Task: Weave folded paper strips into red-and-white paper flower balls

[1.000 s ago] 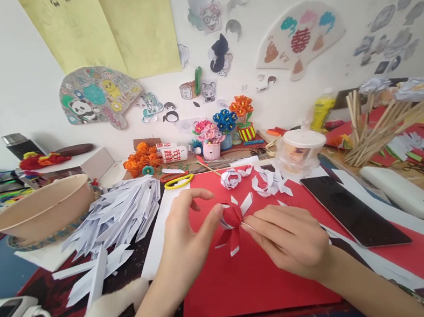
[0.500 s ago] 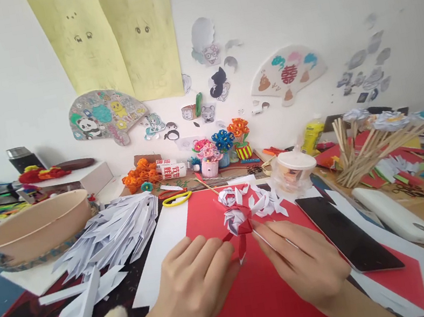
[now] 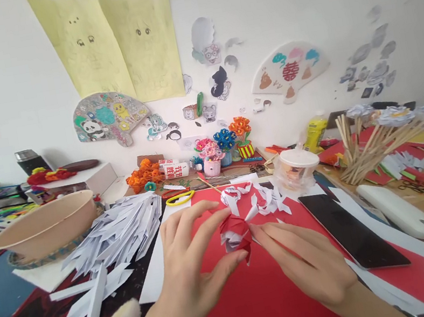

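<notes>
A red and white folded paper flower (image 3: 234, 235) is in front of me, above a large red sheet (image 3: 257, 298). My left hand (image 3: 192, 255) curves round it, with the thumb under the lower edge and fingertips at the upper edge. My right hand (image 3: 302, 252) is closed in a pinch at the flower's right side; its fingertips hide the spot they grip. Behind the flower lie a second white paper flower (image 3: 230, 194) with a thin stick and curled white paper strips (image 3: 271, 200).
Folded white paper pieces (image 3: 119, 235) are heaped at left near a beige basin (image 3: 47, 226). Yellow-handled scissors (image 3: 180, 198) lie at the back of the sheet. To the right are a black phone (image 3: 351, 229), a white power bank (image 3: 406, 212), a lidded cup (image 3: 298, 168) and wooden sticks (image 3: 355, 160).
My left hand has opened from a closed grip below the flower and now spans it from top to bottom. The flower has shifted slightly lower, showing more red on its outside.
</notes>
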